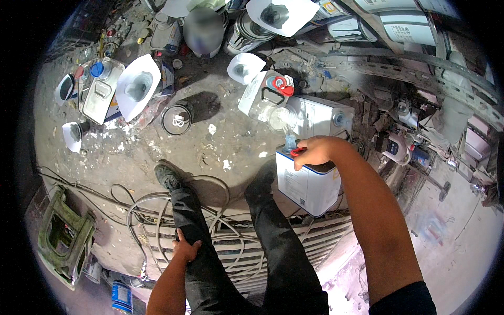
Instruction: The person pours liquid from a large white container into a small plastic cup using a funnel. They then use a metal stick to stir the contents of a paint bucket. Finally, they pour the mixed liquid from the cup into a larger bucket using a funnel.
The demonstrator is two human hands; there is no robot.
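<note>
My right hand (315, 151) is closed round the red handle on top of a white rectangular metal can (307, 184) with a blue edge. The can leans away from me, and its translucent spout (290, 142) points at a clear cup (282, 118). A thin, clear stream seems to run from the spout into this cup. Just behind the cup is another metal can (261, 97) with a black handle and a red cap part. My left hand (185, 245) lies with fingers apart on my left trouser leg (197, 231), holding nothing.
An open round tin (177, 119) stands on the stained floor. White paper funnels (137, 86) and a can with a blue cap (103, 89) are at the far left. Hoses (142, 210) lie over a slatted grate (236, 262) near my feet. A green frame (65, 236) sits left.
</note>
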